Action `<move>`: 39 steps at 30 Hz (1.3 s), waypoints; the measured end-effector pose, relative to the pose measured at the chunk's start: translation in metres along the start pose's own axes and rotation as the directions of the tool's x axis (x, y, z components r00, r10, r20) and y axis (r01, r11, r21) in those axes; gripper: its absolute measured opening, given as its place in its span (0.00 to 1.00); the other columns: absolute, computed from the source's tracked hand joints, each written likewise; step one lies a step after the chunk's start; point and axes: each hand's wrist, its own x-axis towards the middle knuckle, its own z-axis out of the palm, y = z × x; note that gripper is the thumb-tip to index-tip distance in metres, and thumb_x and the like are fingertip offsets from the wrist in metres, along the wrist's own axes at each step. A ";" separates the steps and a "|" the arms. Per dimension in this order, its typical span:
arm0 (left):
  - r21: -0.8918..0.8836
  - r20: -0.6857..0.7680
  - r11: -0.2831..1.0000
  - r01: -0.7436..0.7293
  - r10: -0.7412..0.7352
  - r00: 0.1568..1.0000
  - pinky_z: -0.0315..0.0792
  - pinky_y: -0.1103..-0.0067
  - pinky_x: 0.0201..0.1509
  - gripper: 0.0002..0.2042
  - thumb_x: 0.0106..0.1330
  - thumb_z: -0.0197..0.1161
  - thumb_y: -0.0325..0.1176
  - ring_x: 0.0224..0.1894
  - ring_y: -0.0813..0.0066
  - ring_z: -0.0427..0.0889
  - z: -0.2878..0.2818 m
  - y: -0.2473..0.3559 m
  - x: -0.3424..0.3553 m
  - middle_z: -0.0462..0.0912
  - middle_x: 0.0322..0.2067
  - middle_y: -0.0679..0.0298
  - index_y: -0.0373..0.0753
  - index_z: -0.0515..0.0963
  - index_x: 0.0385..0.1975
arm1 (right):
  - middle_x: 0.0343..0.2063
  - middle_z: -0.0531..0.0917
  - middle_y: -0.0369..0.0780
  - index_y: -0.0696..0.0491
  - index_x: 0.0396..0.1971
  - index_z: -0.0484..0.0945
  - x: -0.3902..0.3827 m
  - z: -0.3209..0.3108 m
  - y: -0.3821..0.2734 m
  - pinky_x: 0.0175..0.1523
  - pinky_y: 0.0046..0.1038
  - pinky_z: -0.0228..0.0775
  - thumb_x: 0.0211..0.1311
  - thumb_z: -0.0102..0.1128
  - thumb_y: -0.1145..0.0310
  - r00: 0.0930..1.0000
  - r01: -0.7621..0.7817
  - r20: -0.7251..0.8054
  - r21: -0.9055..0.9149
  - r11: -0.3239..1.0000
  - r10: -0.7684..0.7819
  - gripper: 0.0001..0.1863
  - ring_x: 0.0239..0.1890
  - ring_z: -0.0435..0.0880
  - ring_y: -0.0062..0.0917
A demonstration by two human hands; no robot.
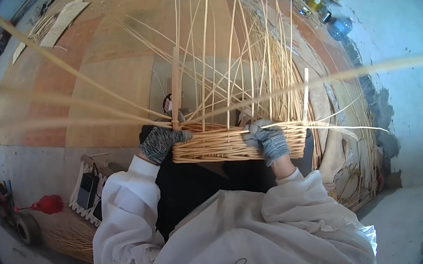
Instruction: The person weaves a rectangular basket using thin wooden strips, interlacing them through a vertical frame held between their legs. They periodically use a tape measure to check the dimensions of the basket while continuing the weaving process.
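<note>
With twelve at the top of the view and the basket at the dial's centre, the floor (116,75) of tan and brown panels spreads from nine round to twelve o'clock. A dense heap of rods (286,94) lies beyond the basket toward one o'clock. Long pale rods (76,75), blurred at their outer ends, fan out past the left hand toward nine and ten, and another slants up to two o'clock.

The woven basket (220,147) sits low and shallow in front of the person, with thin upright rods (230,43) standing from it toward twelve.

Both hands wear grey knit gloves. At nine o'clock the left hand (158,145) is closed around the basket's end, thumb laid across the near side. At three, the right hand (270,143) grips the upper edge with bent fingers; whether it also pinches a single rod, I cannot tell.

A flat wooden post (176,84) rises at ten, just beside the left hand. A black box (87,190) stands at eight o'clock, and a small zip ring (241,262) hangs at six.
</note>
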 end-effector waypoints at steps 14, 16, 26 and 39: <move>0.425 -0.287 0.905 -0.030 0.166 0.943 0.71 0.78 0.46 0.19 0.56 0.65 0.31 0.42 0.67 0.74 0.029 0.010 -0.008 0.75 0.39 0.57 0.33 0.69 0.45 | 0.21 0.73 0.36 0.53 0.47 0.66 0.043 0.089 -0.030 0.24 0.25 0.73 0.66 0.46 0.69 0.843 0.417 -0.163 -0.402 0.815 -0.512 0.11 0.20 0.72 0.19; 0.594 -0.370 0.805 -0.003 0.276 0.887 0.69 0.78 0.50 0.19 0.59 0.62 0.31 0.48 0.64 0.71 0.036 0.023 -0.023 0.71 0.46 0.55 0.33 0.67 0.48 | 0.19 0.68 0.35 0.51 0.46 0.62 0.024 0.060 -0.005 0.24 0.27 0.72 0.68 0.43 0.71 0.866 0.467 -0.097 -0.198 0.862 -0.491 0.09 0.18 0.68 0.19; 0.842 -0.336 0.433 0.323 -0.049 0.941 0.67 0.68 0.57 0.20 0.64 0.51 0.31 0.56 0.54 0.70 0.115 0.081 0.010 0.72 0.52 0.46 0.33 0.65 0.55 | 0.19 0.67 0.36 0.50 0.46 0.62 0.030 0.053 -0.003 0.21 0.27 0.68 0.67 0.45 0.72 0.923 0.292 -0.286 0.087 0.952 -0.257 0.10 0.17 0.66 0.20; 0.861 0.295 0.485 -0.156 -0.223 0.929 0.70 0.72 0.47 0.15 0.59 0.62 0.36 0.40 0.63 0.76 0.110 0.022 0.072 0.77 0.36 0.55 0.31 0.74 0.39 | 0.27 0.76 0.40 0.53 0.26 0.70 0.006 -0.064 -0.040 0.40 0.32 0.75 0.58 0.57 0.74 0.965 0.188 -0.205 0.105 0.977 -0.163 0.05 0.31 0.77 0.27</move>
